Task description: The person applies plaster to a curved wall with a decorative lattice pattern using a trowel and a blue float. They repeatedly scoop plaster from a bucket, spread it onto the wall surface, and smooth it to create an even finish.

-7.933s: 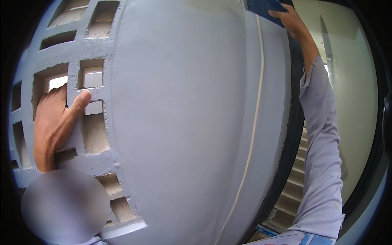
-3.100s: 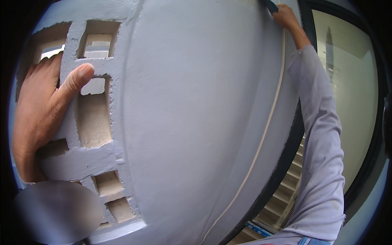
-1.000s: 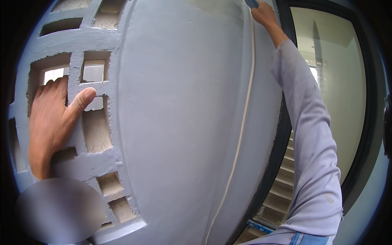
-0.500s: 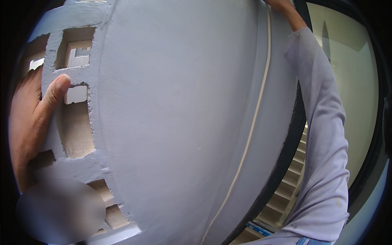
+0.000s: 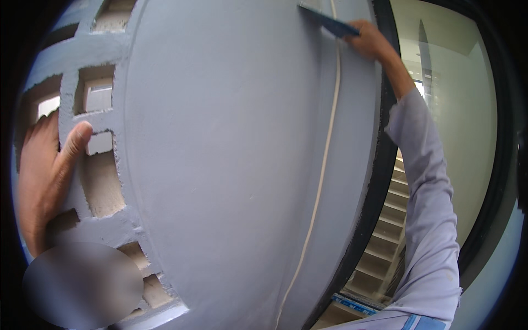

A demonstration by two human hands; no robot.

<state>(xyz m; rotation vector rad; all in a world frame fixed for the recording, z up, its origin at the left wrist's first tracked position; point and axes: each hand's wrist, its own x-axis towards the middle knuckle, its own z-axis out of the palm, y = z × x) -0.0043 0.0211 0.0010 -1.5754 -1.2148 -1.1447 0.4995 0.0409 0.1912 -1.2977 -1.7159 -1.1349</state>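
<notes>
My right hand (image 5: pixel 369 39) is raised at the upper right with its fingers closed round a dark blue, flat-bladed scraper (image 5: pixel 333 25). The scraper's far edge points left against the grey wall (image 5: pixel 225 137), across the pale vertical cord-like strip (image 5: pixel 325 159); the exact contact cannot be made out. At the far left, my left hand (image 5: pixel 45 170) grips the pierced grey block lattice (image 5: pixel 122 91). Its fingertips hook into an opening and its thumb lies along the bar between holes.
A dark frame (image 5: pixel 379 170) edges the wall on the right. Beyond it are pale slatted steps (image 5: pixel 379 247) and a glass pane (image 5: pixel 462 126). A blue strip (image 5: pixel 352 303) lies at the lower right. A blurred oval covers the lower left.
My right hand has come down and left from the top edge, bringing the scraper into view. The lattice sits slightly lower in view; my left hand keeps its grip.
</notes>
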